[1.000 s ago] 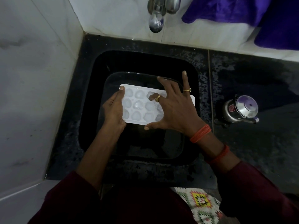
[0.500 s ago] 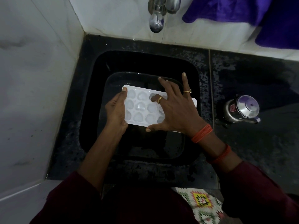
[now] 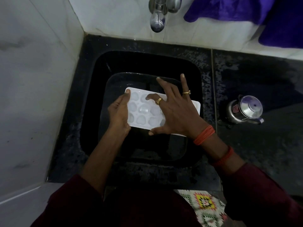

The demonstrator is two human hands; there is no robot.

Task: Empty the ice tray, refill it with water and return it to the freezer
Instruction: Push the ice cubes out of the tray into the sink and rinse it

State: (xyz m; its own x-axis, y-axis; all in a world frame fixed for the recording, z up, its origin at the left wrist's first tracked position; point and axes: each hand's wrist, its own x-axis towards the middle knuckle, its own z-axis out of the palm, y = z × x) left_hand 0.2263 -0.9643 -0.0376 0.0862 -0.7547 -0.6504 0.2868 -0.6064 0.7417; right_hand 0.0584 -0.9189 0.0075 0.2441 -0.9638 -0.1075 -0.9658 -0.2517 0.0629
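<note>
A white ice tray with rounded cells is held flat over the black sink, above a dark basin inside it. My left hand grips the tray's left end, thumb on the top corner. My right hand lies spread over the tray's right half, index finger pressing into a cell in the top row, thumb at the near edge. The tray's right end shows past my wrist. Whether ice fills the cells I cannot tell.
A chrome tap hangs over the sink's back edge. A small steel kettle stands on the black counter to the right. Purple cloth lies on the white ledge behind. White tiled wall rises on the left.
The tray and both hands have shifted slightly right and toward me. My right index finger has slid a little across the top row of cells.
</note>
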